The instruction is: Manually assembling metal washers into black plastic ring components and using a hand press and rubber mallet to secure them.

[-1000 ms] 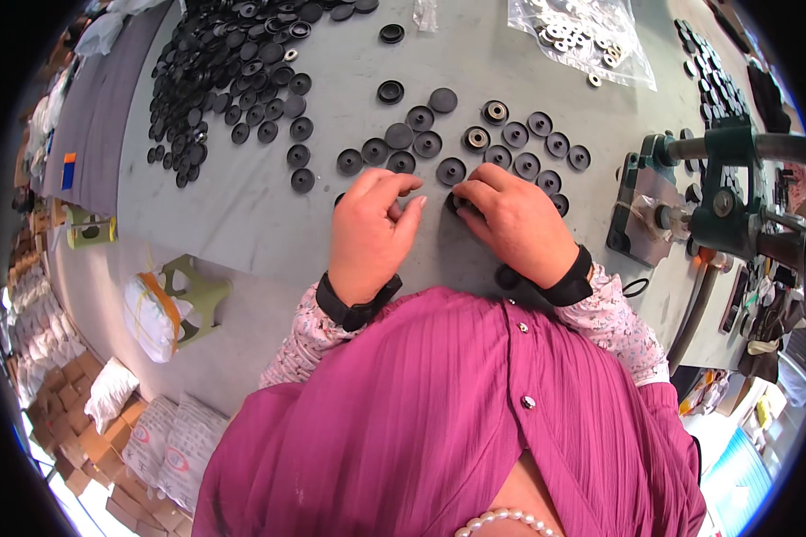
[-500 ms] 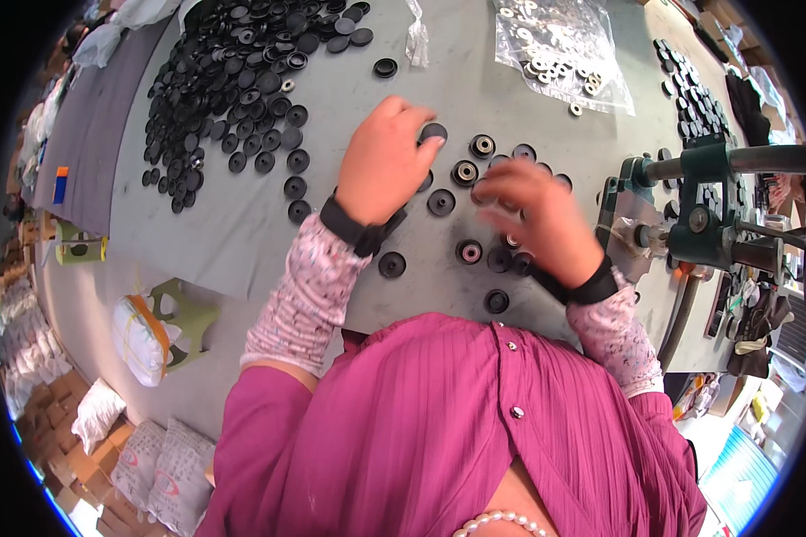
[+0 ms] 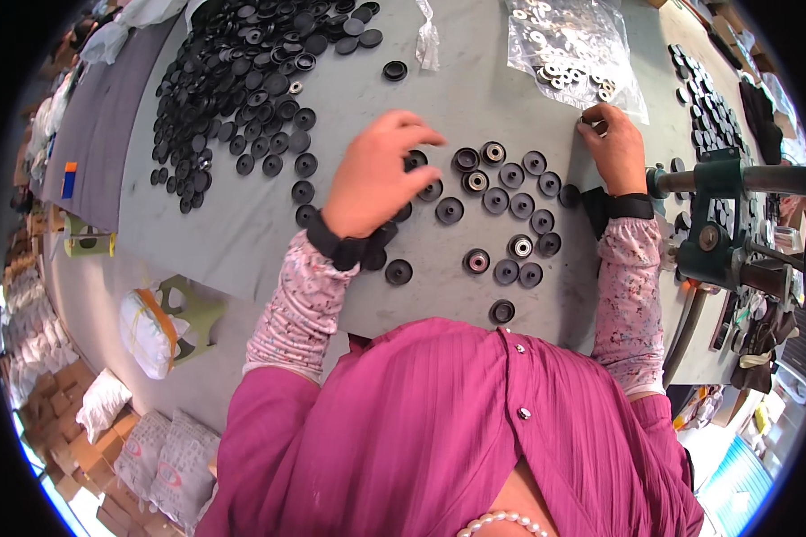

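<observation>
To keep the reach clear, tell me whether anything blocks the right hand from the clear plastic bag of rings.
Nothing visible does: the right hand is close beside the clear plastic bag's near edge.

I can read no words or numbers from where I look down. The print I can make out is on two stuffed pale grey sacks at my near left: on the right-hand sack (image 3: 190, 447), rows of darker characters, too small for me to read, and a rounded reddish emblem (image 3: 172, 480); the left-hand sack (image 3: 145, 442) carries blurrier print.
</observation>
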Demonstrator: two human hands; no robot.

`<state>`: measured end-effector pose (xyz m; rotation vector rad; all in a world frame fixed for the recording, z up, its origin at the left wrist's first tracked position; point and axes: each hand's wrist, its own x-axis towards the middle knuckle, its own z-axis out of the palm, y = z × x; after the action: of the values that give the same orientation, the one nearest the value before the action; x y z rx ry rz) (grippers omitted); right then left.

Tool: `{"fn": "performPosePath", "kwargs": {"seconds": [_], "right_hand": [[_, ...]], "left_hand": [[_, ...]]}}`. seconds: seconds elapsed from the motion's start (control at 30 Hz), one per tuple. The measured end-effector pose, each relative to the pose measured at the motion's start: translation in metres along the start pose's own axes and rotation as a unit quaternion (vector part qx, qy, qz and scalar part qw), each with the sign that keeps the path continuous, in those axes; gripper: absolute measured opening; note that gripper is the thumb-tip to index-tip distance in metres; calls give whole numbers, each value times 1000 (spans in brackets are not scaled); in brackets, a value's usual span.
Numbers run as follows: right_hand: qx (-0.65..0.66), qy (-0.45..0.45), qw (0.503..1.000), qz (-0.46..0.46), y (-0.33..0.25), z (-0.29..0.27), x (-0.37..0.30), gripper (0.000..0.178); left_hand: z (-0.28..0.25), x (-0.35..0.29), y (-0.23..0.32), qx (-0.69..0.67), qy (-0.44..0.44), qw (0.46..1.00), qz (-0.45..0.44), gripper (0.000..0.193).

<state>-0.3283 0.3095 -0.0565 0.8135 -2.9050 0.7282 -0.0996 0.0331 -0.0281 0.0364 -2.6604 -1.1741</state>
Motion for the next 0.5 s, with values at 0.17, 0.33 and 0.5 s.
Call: {"fn": "performPosePath", "kwargs": {"seconds": [0.17, 0.33, 0.5], "right_hand": [[148, -18, 988, -35, -34, 0, -11, 25], [266, -143, 946, -119, -117, -6, -37, 22], [191, -143, 953, -188, -123, 14, -37, 20]], "left_hand": [[-10, -11, 0, 44, 66, 990, -119, 33], [28, 4, -4, 61, 27, 998, 19, 37], [28, 12, -9, 74, 26, 997, -12, 39]]}}
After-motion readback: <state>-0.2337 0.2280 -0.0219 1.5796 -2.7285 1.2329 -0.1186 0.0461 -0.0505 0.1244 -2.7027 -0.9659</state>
